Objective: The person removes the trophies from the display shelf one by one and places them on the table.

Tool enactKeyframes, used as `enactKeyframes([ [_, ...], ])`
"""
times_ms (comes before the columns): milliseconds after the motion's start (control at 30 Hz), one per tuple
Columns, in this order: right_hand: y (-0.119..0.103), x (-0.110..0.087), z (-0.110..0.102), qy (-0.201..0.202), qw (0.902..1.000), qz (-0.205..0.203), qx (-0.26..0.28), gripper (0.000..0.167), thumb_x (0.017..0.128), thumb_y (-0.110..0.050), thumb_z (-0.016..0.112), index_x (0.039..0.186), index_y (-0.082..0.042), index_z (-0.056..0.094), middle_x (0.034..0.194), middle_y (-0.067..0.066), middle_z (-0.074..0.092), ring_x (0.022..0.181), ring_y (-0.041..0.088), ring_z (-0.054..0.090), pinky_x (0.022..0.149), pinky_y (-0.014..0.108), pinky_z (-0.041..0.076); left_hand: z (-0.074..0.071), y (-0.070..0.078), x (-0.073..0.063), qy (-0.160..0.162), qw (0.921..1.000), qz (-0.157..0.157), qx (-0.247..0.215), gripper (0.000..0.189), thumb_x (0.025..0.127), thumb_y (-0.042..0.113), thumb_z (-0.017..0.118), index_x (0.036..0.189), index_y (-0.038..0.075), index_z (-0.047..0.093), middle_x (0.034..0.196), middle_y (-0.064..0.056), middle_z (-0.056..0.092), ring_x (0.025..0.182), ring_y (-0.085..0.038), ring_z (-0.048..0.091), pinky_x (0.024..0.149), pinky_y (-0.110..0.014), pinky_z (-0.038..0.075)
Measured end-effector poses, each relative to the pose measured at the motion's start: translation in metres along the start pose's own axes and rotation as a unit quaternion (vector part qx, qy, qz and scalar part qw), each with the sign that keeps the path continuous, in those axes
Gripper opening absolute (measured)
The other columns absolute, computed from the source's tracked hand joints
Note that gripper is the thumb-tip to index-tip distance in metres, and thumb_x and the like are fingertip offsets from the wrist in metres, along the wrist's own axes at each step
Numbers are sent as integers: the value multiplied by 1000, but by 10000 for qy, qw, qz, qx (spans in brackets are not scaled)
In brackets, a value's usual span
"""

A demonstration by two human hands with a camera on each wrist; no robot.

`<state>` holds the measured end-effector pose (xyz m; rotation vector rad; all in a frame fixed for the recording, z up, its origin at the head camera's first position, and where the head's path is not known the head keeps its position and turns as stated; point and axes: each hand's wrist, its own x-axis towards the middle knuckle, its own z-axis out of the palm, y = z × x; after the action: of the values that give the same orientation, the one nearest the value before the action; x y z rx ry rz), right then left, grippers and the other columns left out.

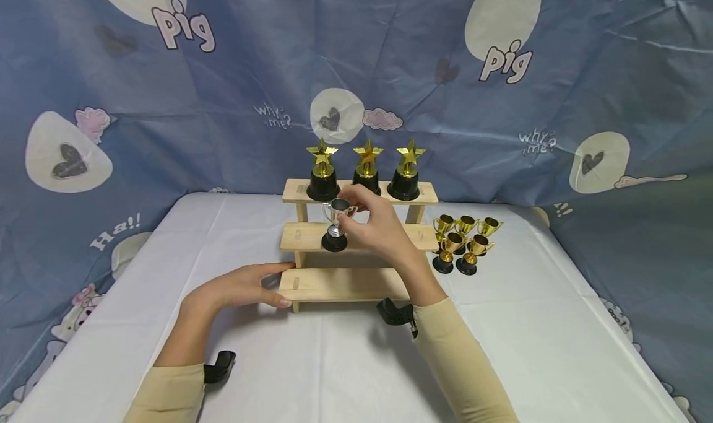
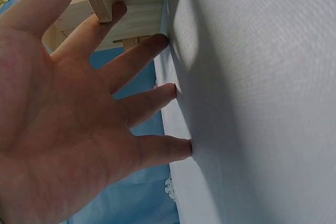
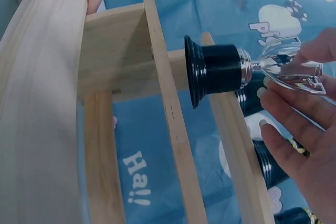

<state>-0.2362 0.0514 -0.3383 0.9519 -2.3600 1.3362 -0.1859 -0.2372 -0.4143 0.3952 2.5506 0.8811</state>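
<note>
A small silver trophy cup (image 1: 336,226) with a black base is pinched by its bowl in my right hand (image 1: 372,222). In the right wrist view, the trophy's black base (image 3: 215,69) is close over the middle step's edge. The trophy is at the left end of the three-step wooden display stand (image 1: 340,285). My left hand (image 1: 236,287) is at the stand's left end, thumb by the bottom step's front corner. In the left wrist view its fingers (image 2: 142,98) are spread and straight, several fingertips down at the white cloth.
Three gold star trophies (image 1: 405,172) with black bases stand along the top step. Right of the stand, several gold trophy cups (image 1: 469,256) are grouped on the white tablecloth (image 1: 535,324). A blue patterned cloth (image 1: 345,51) hangs behind the table.
</note>
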Motion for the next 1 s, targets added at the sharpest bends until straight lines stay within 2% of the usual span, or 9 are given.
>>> enactKeyframes([
  [100, 2, -4, -6, 33, 10000, -4, 26, 32, 90, -16, 67, 121, -10, 63, 105, 3, 68, 94, 15, 63, 92, 33, 53, 0, 1, 0, -7, 10000, -12, 12, 86, 79, 50, 78, 152, 21, 43, 158, -20, 37, 147, -45, 30, 111, -66, 30],
  [333, 9, -13, -20, 175, 9998, 60, 99, 30, 89, -11, 66, 119, -10, 64, 106, 2, 69, 95, 14, 63, 90, 37, 53, 0, 2, 1, -12, 10000, -9, 23, 88, 79, 50, 78, 153, 19, 41, 158, -20, 37, 147, -45, 29, 111, -67, 29],
  [600, 18, -24, -41, 211, 9994, 257, -116, 32, 90, -15, 63, 122, -9, 62, 115, 4, 68, 104, 18, 63, 95, 38, 51, 0, 2, 2, -38, 10000, 28, -4, 87, 79, 50, 78, 152, 19, 42, 158, -21, 36, 147, -47, 28, 110, -68, 30],
  [800, 25, -32, -57, 138, 9987, 466, -173, 34, 90, -15, 61, 124, -9, 61, 118, 7, 67, 106, 22, 63, 94, 49, 52, -1, 0, 0, -13, 10000, 20, -46, 87, 80, 50, 77, 153, 18, 41, 158, -23, 35, 147, -48, 28, 110, -69, 30],
  [1000, 33, -46, -77, 365, 9960, 676, -452, 32, 91, -17, 62, 122, -12, 62, 120, 7, 68, 107, 22, 63, 97, 44, 50, 1, 0, 0, 6, 10000, 17, -35, 86, 79, 50, 78, 152, 19, 43, 158, -23, 35, 146, -48, 29, 109, -68, 31],
])
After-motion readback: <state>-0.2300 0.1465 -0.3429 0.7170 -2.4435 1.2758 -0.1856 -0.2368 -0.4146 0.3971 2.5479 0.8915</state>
